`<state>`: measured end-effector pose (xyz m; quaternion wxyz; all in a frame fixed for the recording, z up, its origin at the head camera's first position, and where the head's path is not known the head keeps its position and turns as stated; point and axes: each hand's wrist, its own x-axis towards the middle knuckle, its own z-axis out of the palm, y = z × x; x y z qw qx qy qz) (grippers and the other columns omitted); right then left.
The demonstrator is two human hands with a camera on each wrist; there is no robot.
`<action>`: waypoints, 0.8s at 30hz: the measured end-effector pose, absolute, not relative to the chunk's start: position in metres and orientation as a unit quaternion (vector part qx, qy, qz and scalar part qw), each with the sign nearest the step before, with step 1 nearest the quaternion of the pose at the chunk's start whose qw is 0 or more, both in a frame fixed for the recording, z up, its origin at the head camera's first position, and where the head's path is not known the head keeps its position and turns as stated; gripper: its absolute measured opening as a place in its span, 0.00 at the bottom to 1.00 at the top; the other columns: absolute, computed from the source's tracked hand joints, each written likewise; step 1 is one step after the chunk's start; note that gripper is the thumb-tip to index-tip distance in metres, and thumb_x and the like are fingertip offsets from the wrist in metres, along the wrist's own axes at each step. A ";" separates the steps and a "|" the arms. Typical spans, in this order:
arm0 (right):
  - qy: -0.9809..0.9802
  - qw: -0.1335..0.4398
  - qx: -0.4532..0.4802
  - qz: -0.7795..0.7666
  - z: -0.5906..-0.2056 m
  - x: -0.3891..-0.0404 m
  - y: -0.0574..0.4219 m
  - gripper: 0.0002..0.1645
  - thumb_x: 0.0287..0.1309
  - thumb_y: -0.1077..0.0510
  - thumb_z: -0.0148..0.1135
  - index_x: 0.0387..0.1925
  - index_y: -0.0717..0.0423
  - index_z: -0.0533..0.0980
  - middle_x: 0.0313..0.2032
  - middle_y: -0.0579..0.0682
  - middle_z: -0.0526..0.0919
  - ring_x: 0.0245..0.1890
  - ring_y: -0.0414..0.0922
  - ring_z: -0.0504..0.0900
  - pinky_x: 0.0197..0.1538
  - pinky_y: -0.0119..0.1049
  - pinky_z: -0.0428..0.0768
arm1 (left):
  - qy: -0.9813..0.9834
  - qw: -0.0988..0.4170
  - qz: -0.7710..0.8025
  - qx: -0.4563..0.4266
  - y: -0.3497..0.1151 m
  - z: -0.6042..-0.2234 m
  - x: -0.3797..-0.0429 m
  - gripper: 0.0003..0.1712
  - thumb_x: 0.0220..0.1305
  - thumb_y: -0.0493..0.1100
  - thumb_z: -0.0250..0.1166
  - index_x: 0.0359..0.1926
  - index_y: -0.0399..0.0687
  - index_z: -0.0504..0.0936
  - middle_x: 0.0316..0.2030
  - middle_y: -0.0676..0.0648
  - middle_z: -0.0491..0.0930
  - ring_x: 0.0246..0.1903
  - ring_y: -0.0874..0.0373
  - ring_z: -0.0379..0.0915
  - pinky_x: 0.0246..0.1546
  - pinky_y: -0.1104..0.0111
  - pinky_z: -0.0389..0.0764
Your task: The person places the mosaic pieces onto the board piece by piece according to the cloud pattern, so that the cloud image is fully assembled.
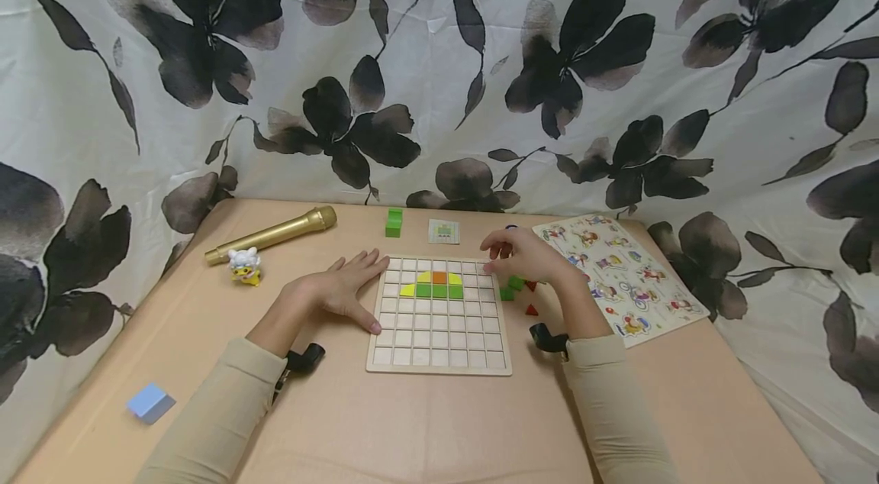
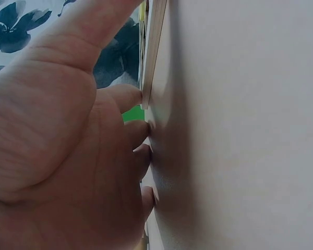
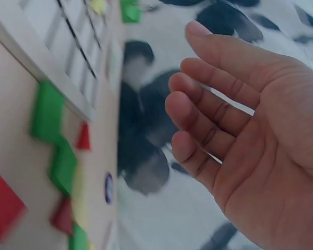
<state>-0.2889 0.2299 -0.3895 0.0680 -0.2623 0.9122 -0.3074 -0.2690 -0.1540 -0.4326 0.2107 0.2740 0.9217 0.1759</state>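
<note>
A white gridded board lies on the table, with several green tiles, yellow pieces and an orange tile in its upper cells. My left hand rests at the board's left edge, its fingers spread and its thumb on the rim. Over the upper right corner hovers my right hand, fingers loosely bent; the right wrist view shows that hand holding nothing. Below it, beside the board, lie green blocks and red triangular pieces.
Behind the board are a small pattern card and a stack of green blocks. A gold microphone and a small toy figure sit at left, a blue block nearer. A sticker sheet lies at right.
</note>
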 end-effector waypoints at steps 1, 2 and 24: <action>0.913 0.060 -0.255 -0.311 -0.386 -0.289 0.235 0.19 0.63 0.55 0.74 0.54 0.55 0.84 0.39 0.49 0.84 0.38 0.46 0.78 0.42 0.40 0.79 | 0.922 0.211 0.176 0.274 -0.154 -0.433 -0.269 0.78 0.45 0.74 0.78 0.85 0.47 0.43 0.84 0.37 0.34 0.83 0.37 0.27 0.80 0.37 0.34; 0.914 0.052 -0.250 -0.316 -0.384 -0.289 0.241 0.19 0.64 0.54 0.73 0.54 0.55 0.84 0.39 0.50 0.84 0.38 0.46 0.78 0.43 0.40 0.79 | 0.922 0.212 0.176 0.273 -0.154 -0.433 -0.269 0.79 0.45 0.74 0.78 0.85 0.47 0.43 0.84 0.37 0.34 0.83 0.38 0.27 0.80 0.37 0.34; 0.966 0.071 -0.090 -0.233 -0.416 -0.306 0.325 0.19 0.63 0.59 0.71 0.52 0.65 0.85 0.41 0.58 0.86 0.39 0.50 0.79 0.45 0.41 0.78 | 0.922 0.209 0.173 0.275 -0.155 -0.434 -0.271 0.79 0.45 0.75 0.78 0.85 0.48 0.43 0.84 0.37 0.33 0.83 0.38 0.27 0.80 0.38 0.34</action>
